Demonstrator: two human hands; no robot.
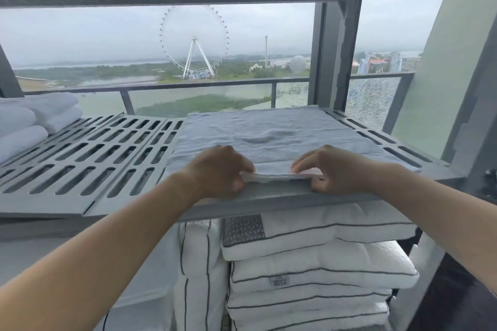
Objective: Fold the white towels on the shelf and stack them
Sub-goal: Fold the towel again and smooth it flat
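A: Entry. The towel (271,134) lies spread flat on the right half of the slatted grey shelf (88,158). Its near edge sits at the shelf's front lip, its far edge at the back by the window.

B: Hands?

A: Left hand (217,169) and right hand (336,169) are both pinched on the near hem, close together around the middle of that edge, with a short stretch of hem between them. Fingers on top, thumbs beneath as far as I can tell.

B: Risks from here?

A: Judgement only. The grips sit near the centre, so the outer corners are free. If the hem is lifted for a fold, those corners could sag and the fold come out skewed. A ripple shows mid-cloth, and it could be trapped as a crease. The slots in the shelf may also snag the pile if the cloth is dragged.

B: Orientation?

A: The long axis appears to run left to right, parallel to the front lip, though the wide lens makes this uncertain. The held hem faces the person.

B: The stack?

A: Folded towels (35,118) are piled at the far left of the same shelf, well apart from this one. Pillows (317,258) fill the level below.
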